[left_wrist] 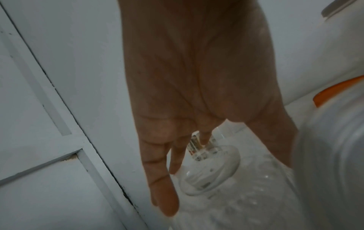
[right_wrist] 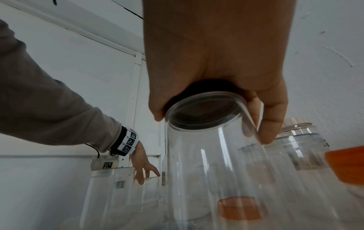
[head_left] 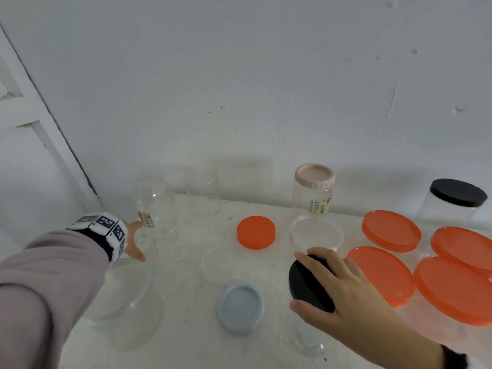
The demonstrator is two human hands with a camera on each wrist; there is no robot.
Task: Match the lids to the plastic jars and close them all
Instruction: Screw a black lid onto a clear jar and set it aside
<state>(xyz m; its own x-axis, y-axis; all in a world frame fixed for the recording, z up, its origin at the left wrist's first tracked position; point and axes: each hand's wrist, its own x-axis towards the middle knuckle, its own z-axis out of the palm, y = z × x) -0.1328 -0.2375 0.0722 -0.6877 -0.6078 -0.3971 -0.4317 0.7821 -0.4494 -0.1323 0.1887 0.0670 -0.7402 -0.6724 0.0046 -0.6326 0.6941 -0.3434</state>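
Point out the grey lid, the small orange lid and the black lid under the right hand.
grey lid (head_left: 240, 308), head view, top face.
small orange lid (head_left: 256, 231), head view, top face.
black lid (head_left: 306, 283), head view, exposed top.

Clear glossy plastic jar (right_wrist: 206, 163), matt black lid (head_left: 306, 283), rough white tabletop (head_left: 186, 262).

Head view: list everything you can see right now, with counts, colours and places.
Large orange lids: four, right side, overlapping.
Small orange lid: one, centre.
Grey-blue lid: one, front centre.
Pink-lidded jar: one, clear, back.
Black-lidded jar: one, clear, back right.
Open clear jars: several, mostly left; count unclear.
Table: white.
Black lid: one, on a clear jar.
Left hand: open, at a jar rim.
Right hand: grips the black lid.
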